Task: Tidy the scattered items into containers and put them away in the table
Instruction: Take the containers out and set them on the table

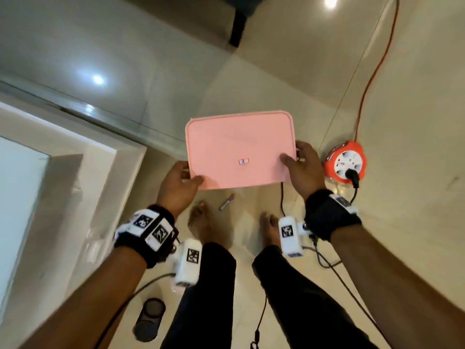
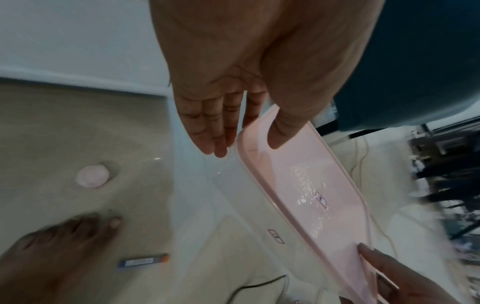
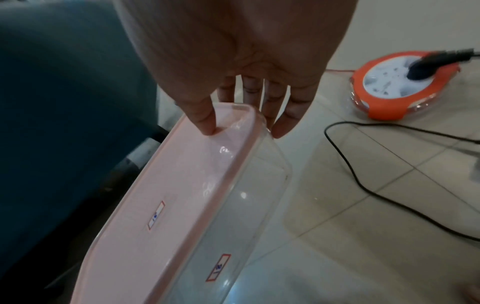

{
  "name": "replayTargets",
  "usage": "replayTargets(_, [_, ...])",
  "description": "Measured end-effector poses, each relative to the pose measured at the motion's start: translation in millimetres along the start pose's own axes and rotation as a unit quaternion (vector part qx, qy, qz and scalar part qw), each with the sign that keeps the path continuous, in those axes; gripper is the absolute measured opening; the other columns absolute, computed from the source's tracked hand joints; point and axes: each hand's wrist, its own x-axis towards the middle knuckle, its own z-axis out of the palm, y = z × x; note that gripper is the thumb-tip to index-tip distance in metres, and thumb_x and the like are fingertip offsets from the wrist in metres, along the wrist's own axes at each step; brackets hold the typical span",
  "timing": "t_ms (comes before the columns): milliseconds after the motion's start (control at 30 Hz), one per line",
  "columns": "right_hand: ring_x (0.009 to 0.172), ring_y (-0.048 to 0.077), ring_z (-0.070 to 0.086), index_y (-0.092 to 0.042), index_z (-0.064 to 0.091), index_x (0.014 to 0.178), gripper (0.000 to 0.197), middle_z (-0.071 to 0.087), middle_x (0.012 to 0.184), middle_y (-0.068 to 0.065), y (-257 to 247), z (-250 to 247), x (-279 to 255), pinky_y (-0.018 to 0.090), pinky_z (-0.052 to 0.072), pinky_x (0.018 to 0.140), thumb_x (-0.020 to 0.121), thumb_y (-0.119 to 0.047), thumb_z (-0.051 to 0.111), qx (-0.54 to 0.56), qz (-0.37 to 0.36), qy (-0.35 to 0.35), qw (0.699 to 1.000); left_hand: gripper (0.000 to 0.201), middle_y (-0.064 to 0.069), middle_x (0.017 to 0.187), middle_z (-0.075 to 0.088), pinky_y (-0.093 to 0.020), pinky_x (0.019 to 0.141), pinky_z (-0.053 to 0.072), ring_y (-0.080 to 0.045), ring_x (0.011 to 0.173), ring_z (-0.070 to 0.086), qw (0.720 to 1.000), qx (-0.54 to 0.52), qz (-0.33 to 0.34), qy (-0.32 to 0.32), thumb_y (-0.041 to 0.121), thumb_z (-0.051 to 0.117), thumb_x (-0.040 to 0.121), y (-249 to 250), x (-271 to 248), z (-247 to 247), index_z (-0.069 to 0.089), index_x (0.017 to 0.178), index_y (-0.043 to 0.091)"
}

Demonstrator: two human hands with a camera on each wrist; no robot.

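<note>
I hold a clear plastic container (image 3: 249,205) with a pink lid (image 1: 239,147) level above the tiled floor. My left hand (image 1: 191,173) pinches its near left corner, thumb on the lid (image 2: 311,185) and fingers (image 2: 207,131) down the side. At the right edge my right hand (image 1: 293,152) grips it the same way, thumb (image 3: 205,121) on the lid (image 3: 168,195). The container looks empty through its wall. A small blue and orange pen (image 1: 227,202) lies on the floor near my feet, and a round pink cap (image 2: 92,176) lies further off.
A white table (image 1: 75,152) with a glass top stands to the left. An orange cable reel (image 1: 344,162) with a black plug sits right of the container, with its cables (image 3: 363,185) trailing over the floor. A black round object (image 1: 149,319) lies by my left leg.
</note>
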Motion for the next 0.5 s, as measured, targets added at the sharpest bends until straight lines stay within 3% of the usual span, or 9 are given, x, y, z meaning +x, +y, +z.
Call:
replayTargets(67, [0.098, 0.009, 0.057, -0.020, 0.054, 0.123, 0.033, 0.058, 0.107, -0.015, -43, -29, -39, 0.015, 0.043, 0.075, 0.091, -0.015, 0.063, 0.025, -0.033, -0.007, 0.999, 0.031, 0.001, 0.102, 0.068, -0.043, 0.084, 0.053, -0.021, 0.091, 0.066, 0.999, -0.028, 0.031, 0.008, 0.030, 0.065, 0.078, 30, -52, -25, 0.058, 0.108, 0.027])
replayTargets(133, [0.100, 0.003, 0.057, -0.028, 0.053, 0.121, 0.032, 0.059, 0.110, -0.020, -92, -51, -75, 0.019, 0.044, 0.079, 0.092, -0.017, 0.063, 0.038, -0.071, -0.025, 0.996, 0.029, 0.004, 0.104, 0.067, -0.036, 0.081, 0.054, -0.012, 0.091, 0.066, 0.996, -0.051, 0.066, 0.035, 0.025, 0.066, 0.085, 61, -104, -57, 0.058, 0.113, 0.024])
replayTargets(267, [0.109, 0.009, 0.057, -0.033, 0.052, 0.125, 0.038, 0.059, 0.125, -0.014, -191, -62, -129, 0.026, 0.046, 0.085, 0.092, -0.021, 0.065, 0.042, -0.153, -0.097, 0.983, 0.026, 0.013, 0.105, 0.067, -0.026, 0.075, 0.051, -0.007, 0.092, 0.065, 0.981, -0.101, 0.124, 0.111, 0.021, 0.063, 0.091, 97, -186, -127, 0.058, 0.117, 0.026])
replayTargets(367, [0.110, 0.003, 0.055, -0.032, 0.048, 0.129, 0.042, 0.055, 0.127, -0.016, -260, -33, -156, 0.025, 0.048, 0.086, 0.091, -0.024, 0.065, 0.015, -0.201, -0.182, 0.962, 0.025, 0.013, 0.106, 0.067, -0.032, 0.078, 0.054, -0.009, 0.092, 0.066, 0.962, -0.139, 0.127, 0.196, 0.026, 0.063, 0.091, 91, -217, -184, 0.058, 0.115, 0.030])
replayTargets(500, [0.110, -0.001, 0.053, -0.032, 0.047, 0.130, 0.046, 0.053, 0.129, -0.010, -311, 59, -178, 0.019, 0.047, 0.086, 0.090, -0.025, 0.067, -0.067, -0.267, -0.308, 0.911, 0.026, 0.006, 0.104, 0.067, -0.041, 0.079, 0.055, -0.022, 0.094, 0.066, 0.919, -0.239, 0.078, 0.303, 0.015, 0.064, 0.089, 35, -239, -248, 0.060, 0.109, 0.032])
